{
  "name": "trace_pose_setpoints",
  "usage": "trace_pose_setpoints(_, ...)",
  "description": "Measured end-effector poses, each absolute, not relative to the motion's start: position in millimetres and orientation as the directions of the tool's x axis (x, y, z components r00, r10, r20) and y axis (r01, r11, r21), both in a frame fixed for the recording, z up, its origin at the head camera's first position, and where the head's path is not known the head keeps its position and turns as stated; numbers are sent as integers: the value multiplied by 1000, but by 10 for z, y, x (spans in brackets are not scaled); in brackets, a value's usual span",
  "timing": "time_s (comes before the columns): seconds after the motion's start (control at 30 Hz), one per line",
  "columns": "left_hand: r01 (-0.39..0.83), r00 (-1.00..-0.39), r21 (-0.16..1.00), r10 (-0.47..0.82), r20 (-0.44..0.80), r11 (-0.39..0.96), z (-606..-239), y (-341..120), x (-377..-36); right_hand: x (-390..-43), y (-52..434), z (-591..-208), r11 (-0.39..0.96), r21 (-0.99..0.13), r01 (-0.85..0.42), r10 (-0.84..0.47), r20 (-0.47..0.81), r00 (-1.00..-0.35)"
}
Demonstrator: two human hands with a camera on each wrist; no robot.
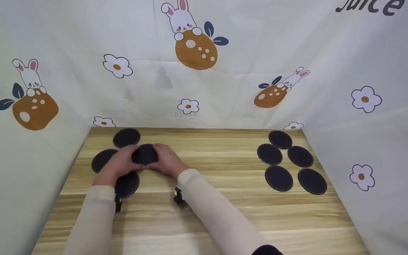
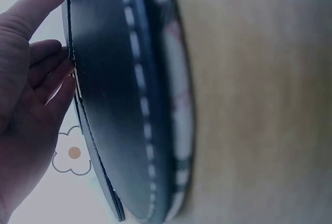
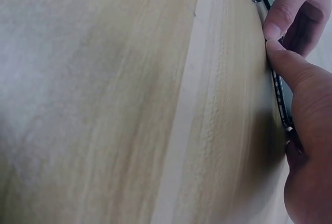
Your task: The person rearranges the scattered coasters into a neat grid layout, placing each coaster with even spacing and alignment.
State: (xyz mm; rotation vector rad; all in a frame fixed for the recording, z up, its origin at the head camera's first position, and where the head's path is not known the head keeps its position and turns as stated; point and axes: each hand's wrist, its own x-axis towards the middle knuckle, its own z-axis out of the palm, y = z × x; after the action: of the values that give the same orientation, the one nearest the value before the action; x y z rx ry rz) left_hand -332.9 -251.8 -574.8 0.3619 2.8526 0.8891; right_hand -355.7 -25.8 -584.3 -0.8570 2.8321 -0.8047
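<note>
Black coaster (image 1: 145, 155): round, no long axis; gripped at its left edge by left hand (image 1: 119, 163), right edge by right hand (image 1: 167, 160). Sits between them, neither nearer. Back coaster (image 1: 126, 137) just beyond it, leftward.

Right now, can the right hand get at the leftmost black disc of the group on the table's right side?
Probably yes, once it lets go: the right hand holds another disc together with the left hand, but only bare tabletop shows between the right hand and that leftmost disc.
</note>
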Motion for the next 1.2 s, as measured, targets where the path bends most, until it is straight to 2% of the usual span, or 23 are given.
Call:
trace_pose_setpoints(0.43,192,-963,585,265,-40,788,-5710,-2495,-3355,-3603,-203,-5899,679,-538,-499,-540,96,-836)
trace_pose_setpoints(0.97,277,-951,584,303,56,763,-5728,-2334,-3472,-3747,95,-5801,613,-591,-525,-568,132,-812)
trace_pose_setpoints(1.2,359,-929,556,342,139,749,-5719,-2152,-3585,-3834,304,-5758,613,-624,-485,-539,119,-834)
